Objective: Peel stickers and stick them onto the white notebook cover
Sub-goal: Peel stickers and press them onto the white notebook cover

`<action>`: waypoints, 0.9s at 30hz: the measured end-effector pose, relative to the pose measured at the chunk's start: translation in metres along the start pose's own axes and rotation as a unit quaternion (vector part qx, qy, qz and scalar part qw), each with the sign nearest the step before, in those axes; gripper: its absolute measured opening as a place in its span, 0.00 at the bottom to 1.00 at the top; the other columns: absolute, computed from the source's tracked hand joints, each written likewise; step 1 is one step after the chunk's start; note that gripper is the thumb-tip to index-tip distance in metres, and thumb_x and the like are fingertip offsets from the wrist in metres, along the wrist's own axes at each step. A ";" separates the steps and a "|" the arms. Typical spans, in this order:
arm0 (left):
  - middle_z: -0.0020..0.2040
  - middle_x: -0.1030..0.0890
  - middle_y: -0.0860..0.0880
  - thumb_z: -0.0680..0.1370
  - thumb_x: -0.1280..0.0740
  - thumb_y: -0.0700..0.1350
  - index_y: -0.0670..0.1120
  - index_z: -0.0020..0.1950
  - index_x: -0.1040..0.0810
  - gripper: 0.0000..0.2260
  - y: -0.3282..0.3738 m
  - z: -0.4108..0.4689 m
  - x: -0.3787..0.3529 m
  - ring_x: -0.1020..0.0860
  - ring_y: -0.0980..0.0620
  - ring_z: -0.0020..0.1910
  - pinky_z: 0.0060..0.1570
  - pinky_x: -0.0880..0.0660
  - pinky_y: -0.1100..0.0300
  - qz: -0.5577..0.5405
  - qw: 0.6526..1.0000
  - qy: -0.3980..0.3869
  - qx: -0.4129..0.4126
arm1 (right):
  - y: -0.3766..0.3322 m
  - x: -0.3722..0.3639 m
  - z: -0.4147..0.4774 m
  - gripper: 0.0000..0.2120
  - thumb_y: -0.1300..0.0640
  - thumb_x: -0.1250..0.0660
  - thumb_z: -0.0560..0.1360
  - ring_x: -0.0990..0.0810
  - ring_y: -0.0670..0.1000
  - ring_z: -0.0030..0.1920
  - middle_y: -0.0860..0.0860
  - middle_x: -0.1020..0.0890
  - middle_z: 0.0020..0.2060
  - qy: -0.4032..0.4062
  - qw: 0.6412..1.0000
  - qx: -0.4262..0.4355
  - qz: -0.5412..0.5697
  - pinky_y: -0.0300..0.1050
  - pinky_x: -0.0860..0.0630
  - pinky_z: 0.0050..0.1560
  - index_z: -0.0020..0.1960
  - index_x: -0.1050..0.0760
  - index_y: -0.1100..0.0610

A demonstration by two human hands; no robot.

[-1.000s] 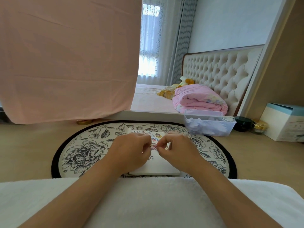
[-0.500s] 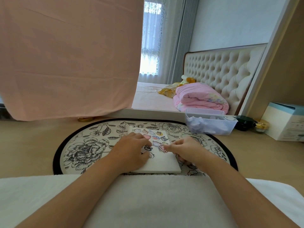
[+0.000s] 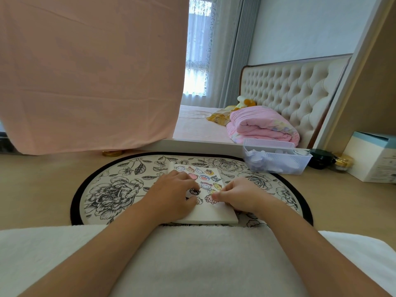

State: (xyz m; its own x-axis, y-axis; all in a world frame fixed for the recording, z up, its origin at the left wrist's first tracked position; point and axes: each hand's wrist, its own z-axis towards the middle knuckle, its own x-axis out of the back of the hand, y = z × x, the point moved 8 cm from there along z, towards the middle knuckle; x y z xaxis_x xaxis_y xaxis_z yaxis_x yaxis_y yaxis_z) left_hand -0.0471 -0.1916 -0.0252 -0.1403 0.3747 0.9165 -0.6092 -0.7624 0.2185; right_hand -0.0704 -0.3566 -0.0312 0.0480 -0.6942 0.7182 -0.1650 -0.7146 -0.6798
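Observation:
The white notebook [image 3: 211,216] lies on a round floral mat [image 3: 111,189] in front of me. Several cartoon stickers [image 3: 205,179] sit on its cover. My left hand [image 3: 173,196] rests on the notebook's left half, fingers lying relaxed over the cover next to a dark sticker [image 3: 194,191]. My right hand [image 3: 240,195] is at the notebook's right edge. Its thumb tip presses the right side of a pink sticker [image 3: 209,199] that lies flat on the cover, and its other fingers are loosely curled.
A white towel [image 3: 192,264] covers my lap below the mat. A clear plastic bin [image 3: 276,161] stands at the mat's far right, with a dark jar [image 3: 321,160], a gold jar [image 3: 342,162] and a white box [image 3: 372,159] beyond. A pink sheet [image 3: 90,71] hangs at left.
My hands were together above the notebook, pinching a sticker. They have come down and apart: the left now rests on the cover and the right thumb presses the pink sticker down.

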 end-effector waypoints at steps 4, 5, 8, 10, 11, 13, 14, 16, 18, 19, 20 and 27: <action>0.68 0.26 0.59 0.80 0.38 0.53 0.58 0.66 0.23 0.15 0.000 0.000 0.000 0.33 0.55 0.68 0.69 0.38 0.56 0.002 1.000 -0.003 -0.001 | 0.000 0.000 0.001 0.16 0.47 0.24 0.73 0.31 0.46 0.28 0.46 0.29 0.23 0.008 1.000 -0.002 -0.003 0.40 0.34 0.34 0.30 0.20 0.53; 0.68 0.26 0.59 0.80 0.38 0.53 0.58 0.66 0.23 0.15 0.001 0.000 0.000 0.33 0.55 0.68 0.69 0.38 0.56 0.003 1.000 -0.003 -0.003 | 0.001 0.000 0.002 0.15 0.47 0.24 0.72 0.32 0.46 0.28 0.46 0.30 0.24 0.009 1.000 -0.005 -0.005 0.41 0.34 0.34 0.31 0.20 0.53; 0.68 0.26 0.58 0.80 0.38 0.53 0.58 0.67 0.24 0.16 0.001 0.000 0.001 0.33 0.55 0.67 0.69 0.38 0.56 0.008 1.000 -0.002 -0.004 | 0.003 -0.001 0.005 0.21 0.47 0.23 0.71 0.36 0.48 0.25 0.48 0.33 0.24 -0.001 1.000 -0.018 0.013 0.43 0.36 0.35 0.28 0.30 0.52; 0.68 0.26 0.59 0.80 0.38 0.53 0.58 0.67 0.24 0.16 0.002 0.000 0.001 0.33 0.55 0.67 0.69 0.38 0.56 0.010 1.000 -0.002 -0.004 | 0.005 -0.001 0.003 0.19 0.48 0.24 0.72 0.35 0.48 0.24 0.48 0.30 0.24 -0.015 0.999 -0.032 0.032 0.41 0.37 0.30 0.31 0.30 0.54; 0.68 0.26 0.59 0.80 0.38 0.53 0.58 0.67 0.24 0.15 0.002 0.000 0.001 0.33 0.55 0.67 0.69 0.38 0.56 0.011 1.000 -0.003 -0.004 | 0.006 0.000 0.001 0.18 0.48 0.24 0.73 0.34 0.47 0.23 0.48 0.29 0.24 -0.023 0.998 -0.041 0.045 0.39 0.38 0.27 0.33 0.29 0.55; 0.68 0.26 0.59 0.80 0.38 0.53 0.58 0.66 0.24 0.15 0.001 0.000 0.001 0.33 0.55 0.68 0.69 0.38 0.56 0.013 1.000 -0.003 -0.004 | 0.006 0.000 -0.003 0.16 0.49 0.25 0.73 0.34 0.46 0.22 0.47 0.28 0.24 -0.037 0.996 -0.053 0.067 0.38 0.39 0.25 0.35 0.28 0.56; 0.68 0.26 0.59 0.80 0.38 0.53 0.58 0.66 0.24 0.15 0.002 0.000 0.001 0.33 0.55 0.68 0.69 0.38 0.56 0.013 1.000 -0.004 -0.005 | 0.006 0.000 -0.004 0.16 0.49 0.25 0.74 0.34 0.45 0.22 0.47 0.27 0.24 -0.042 0.995 -0.055 0.070 0.37 0.39 0.24 0.35 0.28 0.55; 0.68 0.26 0.58 0.80 0.39 0.53 0.58 0.67 0.24 0.16 0.001 0.000 0.001 0.33 0.55 0.68 0.68 0.39 0.56 0.011 1.000 -0.005 -0.004 | 0.005 -0.001 -0.003 0.16 0.50 0.25 0.73 0.34 0.46 0.23 0.47 0.27 0.24 -0.041 0.996 -0.056 0.064 0.37 0.39 0.24 0.35 0.27 0.55; 0.68 0.26 0.58 0.80 0.39 0.54 0.58 0.67 0.24 0.16 0.001 0.000 0.000 0.33 0.55 0.68 0.68 0.39 0.56 0.013 1.000 -0.005 -0.005 | 0.005 -0.002 -0.002 0.17 0.50 0.24 0.73 0.34 0.46 0.22 0.48 0.28 0.24 -0.033 0.997 -0.057 0.052 0.36 0.39 0.24 0.34 0.28 0.55; 0.68 0.26 0.58 0.80 0.39 0.54 0.58 0.67 0.24 0.16 0.002 0.000 0.000 0.33 0.55 0.68 0.68 0.39 0.56 0.014 1.000 -0.004 -0.006 | 0.005 -0.002 -0.001 0.17 0.50 0.24 0.73 0.34 0.46 0.22 0.48 0.28 0.24 -0.028 0.997 -0.058 0.048 0.36 0.39 0.24 0.33 0.29 0.55; 0.68 0.26 0.58 0.80 0.39 0.54 0.58 0.67 0.24 0.16 0.002 0.000 0.000 0.33 0.55 0.68 0.68 0.39 0.56 0.014 1.000 -0.003 -0.007 | 0.005 -0.002 0.001 0.17 0.50 0.24 0.72 0.34 0.46 0.23 0.48 0.28 0.24 -0.024 0.997 -0.058 0.043 0.36 0.38 0.24 0.33 0.29 0.55; 0.60 0.22 0.63 0.78 0.34 0.48 0.61 0.60 0.19 0.13 0.016 -0.001 0.006 0.28 0.59 0.61 0.60 0.28 0.58 -0.014 0.997 0.008 -0.069 | 0.003 -0.002 0.008 0.16 0.46 0.21 0.65 0.25 0.50 0.34 0.50 0.23 0.32 0.035 0.997 -0.059 -0.047 0.42 0.32 0.34 0.36 0.24 0.55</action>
State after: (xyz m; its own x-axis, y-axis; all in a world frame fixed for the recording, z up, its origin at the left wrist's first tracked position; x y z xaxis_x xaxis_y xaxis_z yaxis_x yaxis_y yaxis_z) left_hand -0.0581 -0.2008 -0.0168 -0.1333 0.4046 0.9047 -0.7143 -0.6720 0.1952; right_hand -0.0632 -0.3577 -0.0359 0.0007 -0.6133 0.7898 -0.2775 -0.7589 -0.5891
